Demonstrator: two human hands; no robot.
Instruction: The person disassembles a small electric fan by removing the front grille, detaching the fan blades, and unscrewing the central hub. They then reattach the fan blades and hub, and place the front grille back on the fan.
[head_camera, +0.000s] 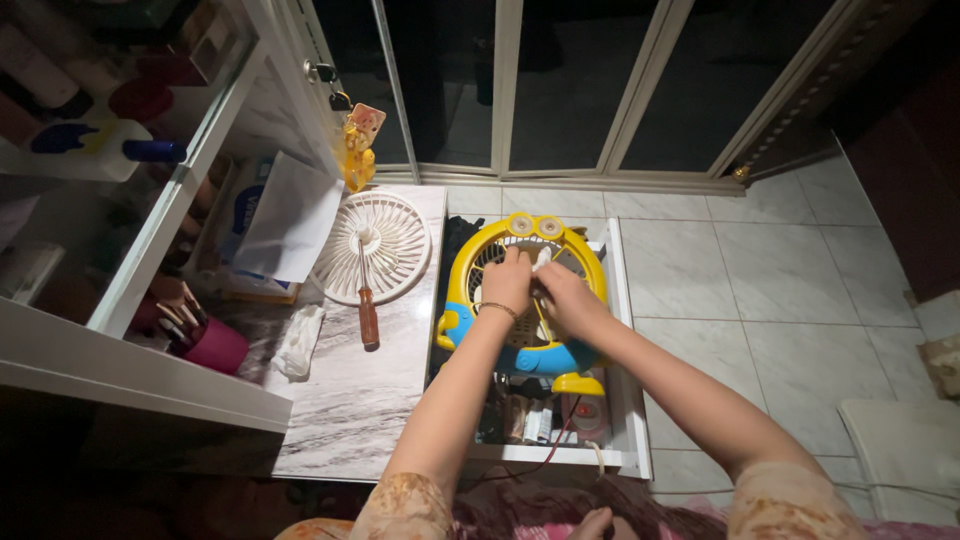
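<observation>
Short orange patterned sleeves both arms; thin bracelet (497, 309) on left wrist.

Hidden under the left hand (508, 283) and right hand (560, 297): middle of the yellow fan (480, 262). Too dark to tell: drawer (628, 400) contents, shelf bottles (40, 75). Cut off at the right edge: white stool (900, 455).

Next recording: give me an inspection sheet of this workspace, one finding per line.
Surface: grey-veined marble counter, beside an open white drawer.
Job's things: yellow and blue toy-like fan lying over the drawer; white fan grille and screwdriver on the counter.
Clutter: crumpled tissue, pink cup of brushes, papers.
Hands: left hand and right hand both on the fan's middle; grip unclear.
Cables: red wire in the drawer.
Surroundings: tiled floor, dark sliding glass doors.
</observation>
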